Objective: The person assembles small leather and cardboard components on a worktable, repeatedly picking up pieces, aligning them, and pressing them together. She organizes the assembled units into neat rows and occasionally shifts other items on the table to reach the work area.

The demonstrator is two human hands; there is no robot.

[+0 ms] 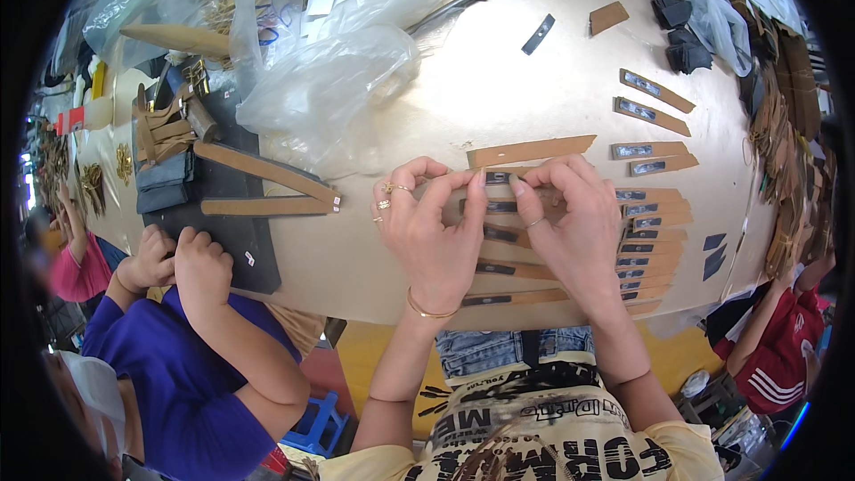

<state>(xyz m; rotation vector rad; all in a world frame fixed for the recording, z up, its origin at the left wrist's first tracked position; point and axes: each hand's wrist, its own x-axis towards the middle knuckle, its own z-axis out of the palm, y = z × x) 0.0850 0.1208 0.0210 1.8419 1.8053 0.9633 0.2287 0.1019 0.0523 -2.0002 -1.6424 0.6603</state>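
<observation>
Near the table's middle, my left hand (427,227) and my right hand (574,223) face each other. Their thumbs and index fingers are closed on the two ends of a small black strip (498,177) with a shiny mark. This strip lies over a brown leather strap, mostly covered by my fingers. Just beyond my fingertips is a plain brown strap (534,150). Below and between the hands, several brown straps (530,297) with black strips on their left ends lie in a column, partly hidden by my hands.
More straps with black strips (655,209) lie to my right. Ahead are a clear plastic bag (329,80) and a metal rod (450,7). At left, a co-worker's hands (191,258) rest by a black mat (254,254) holding straps and a hammer (200,120).
</observation>
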